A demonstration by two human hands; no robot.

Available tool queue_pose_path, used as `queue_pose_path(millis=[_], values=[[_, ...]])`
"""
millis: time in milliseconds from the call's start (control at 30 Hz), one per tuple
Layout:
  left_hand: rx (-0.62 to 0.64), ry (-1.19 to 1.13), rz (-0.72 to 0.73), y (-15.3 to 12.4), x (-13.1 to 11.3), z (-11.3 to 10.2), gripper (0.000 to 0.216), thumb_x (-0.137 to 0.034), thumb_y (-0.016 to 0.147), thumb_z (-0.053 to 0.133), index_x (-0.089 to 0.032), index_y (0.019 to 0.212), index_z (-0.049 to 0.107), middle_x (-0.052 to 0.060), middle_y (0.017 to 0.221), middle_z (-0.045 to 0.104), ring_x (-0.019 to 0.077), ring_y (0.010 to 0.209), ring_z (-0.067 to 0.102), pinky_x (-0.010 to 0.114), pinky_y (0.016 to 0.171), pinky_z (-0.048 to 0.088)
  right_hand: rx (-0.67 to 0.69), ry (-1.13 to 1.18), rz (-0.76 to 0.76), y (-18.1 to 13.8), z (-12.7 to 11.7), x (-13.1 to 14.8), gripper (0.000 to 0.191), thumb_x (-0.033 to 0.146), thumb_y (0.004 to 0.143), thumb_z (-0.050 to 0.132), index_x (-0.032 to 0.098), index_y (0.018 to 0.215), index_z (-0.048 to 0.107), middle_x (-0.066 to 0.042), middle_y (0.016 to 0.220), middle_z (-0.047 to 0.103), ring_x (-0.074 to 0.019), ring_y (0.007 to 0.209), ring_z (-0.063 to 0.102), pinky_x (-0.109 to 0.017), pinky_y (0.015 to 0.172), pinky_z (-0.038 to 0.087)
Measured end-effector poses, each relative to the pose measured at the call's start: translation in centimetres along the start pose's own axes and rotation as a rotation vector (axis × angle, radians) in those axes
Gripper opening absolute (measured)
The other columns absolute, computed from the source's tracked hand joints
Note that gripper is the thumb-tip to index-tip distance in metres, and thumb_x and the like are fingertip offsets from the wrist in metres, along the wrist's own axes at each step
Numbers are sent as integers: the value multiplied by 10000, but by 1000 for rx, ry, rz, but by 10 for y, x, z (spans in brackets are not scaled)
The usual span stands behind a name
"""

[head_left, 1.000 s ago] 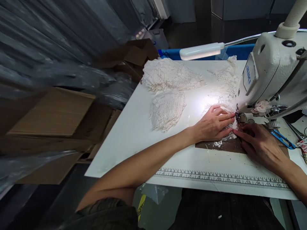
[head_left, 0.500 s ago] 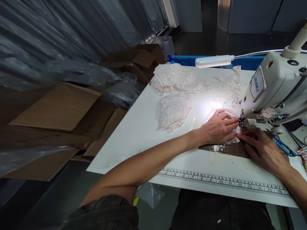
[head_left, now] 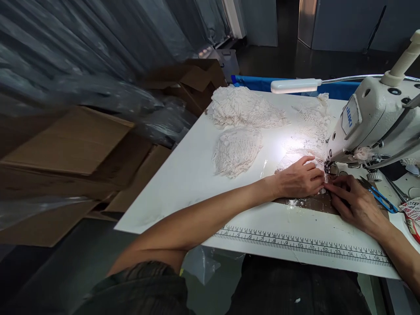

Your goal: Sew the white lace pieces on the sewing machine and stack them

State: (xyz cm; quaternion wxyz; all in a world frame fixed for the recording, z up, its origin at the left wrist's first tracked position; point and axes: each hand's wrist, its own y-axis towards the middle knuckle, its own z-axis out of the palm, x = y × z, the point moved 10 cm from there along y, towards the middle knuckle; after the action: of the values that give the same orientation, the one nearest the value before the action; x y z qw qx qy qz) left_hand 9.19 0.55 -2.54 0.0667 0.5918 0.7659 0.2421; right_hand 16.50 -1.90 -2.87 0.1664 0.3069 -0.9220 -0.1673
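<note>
White lace fabric [head_left: 306,144] lies under the sewing machine [head_left: 369,116], brightly lit, with its near end at the presser foot [head_left: 327,166]. My left hand [head_left: 301,178] rests on this lace just left of the foot, its fingers curled and bunched on the cloth. Close in front of the foot, my right hand [head_left: 356,204] has its index finger reaching to the lace edge, against the left fingertips. Its thumb and finger seem closed on that edge, though the grip is partly hidden. The needle cannot be made out.
Two lace piles, a larger one [head_left: 244,107] and a smaller one [head_left: 238,151], lie left on the white table [head_left: 183,183]. Blue thread snips [head_left: 382,199] sit right of my right hand. A lamp [head_left: 295,85] hangs behind. Cardboard boxes [head_left: 68,140] stand left; a ruler strip [head_left: 302,246] runs along the front.
My left fingers, stretched toward the presser foot before, are now drawn back and curled on the lace. My right hand keeps nearly the same place at the edge. The view has shifted slightly.
</note>
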Motion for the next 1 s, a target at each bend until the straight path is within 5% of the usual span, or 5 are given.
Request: queue_pose_path(millis=[500, 800, 1000], values=[[52, -90, -108, -5, 11, 2, 322, -253, 996, 349, -158, 1046, 653, 51, 1124, 689, 149, 871, 642, 472, 1081, 402, 79, -78, 28, 5, 7, -4, 323, 208, 942, 416, 165, 1181, 628, -127, 1027, 568, -191, 781, 606, -306, 601, 544], [83, -68, -256, -5, 20, 11, 317, -270, 1000, 370, -133, 1127, 627, 67, 1190, 655, 177, 919, 599, 402, 1009, 420, 136, -206, 107, 10, 16, -15, 396, 263, 948, 364, 177, 1222, 636, -130, 971, 579, -152, 593, 553, -266, 442, 447], [97, -34, -319, 0, 18, 15, 353, -268, 1018, 331, -116, 1047, 649, 83, 1111, 668, 183, 869, 580, 361, 856, 435, -18, 55, 216, 5, -4, -30, 372, 302, 956, 402, 199, 1227, 633, -123, 1001, 602, -219, 814, 631, -325, 624, 530]])
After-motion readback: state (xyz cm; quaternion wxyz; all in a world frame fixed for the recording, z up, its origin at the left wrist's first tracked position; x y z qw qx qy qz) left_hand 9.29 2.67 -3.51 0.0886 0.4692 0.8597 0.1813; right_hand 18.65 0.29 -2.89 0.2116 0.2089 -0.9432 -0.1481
